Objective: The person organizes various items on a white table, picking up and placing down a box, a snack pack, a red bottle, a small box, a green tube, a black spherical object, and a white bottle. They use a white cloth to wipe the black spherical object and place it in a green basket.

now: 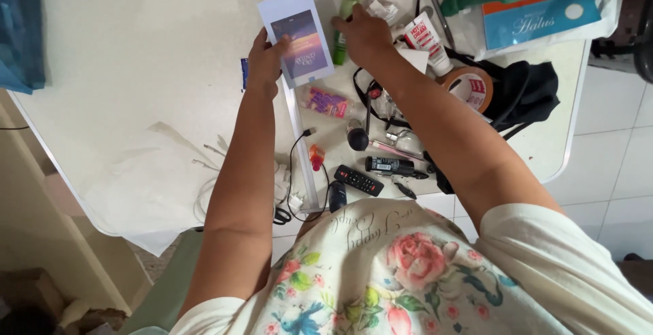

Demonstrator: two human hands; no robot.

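Two hands: left hand (264,59) holds card (297,36), right hand (364,36) grips green tube (342,39).

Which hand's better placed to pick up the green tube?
Right. The right hand already lies on the green tube, fingers curled over its upper end. The left hand is occupied, pinching the edge of the printed card beside it, so it would likely have to let go first.
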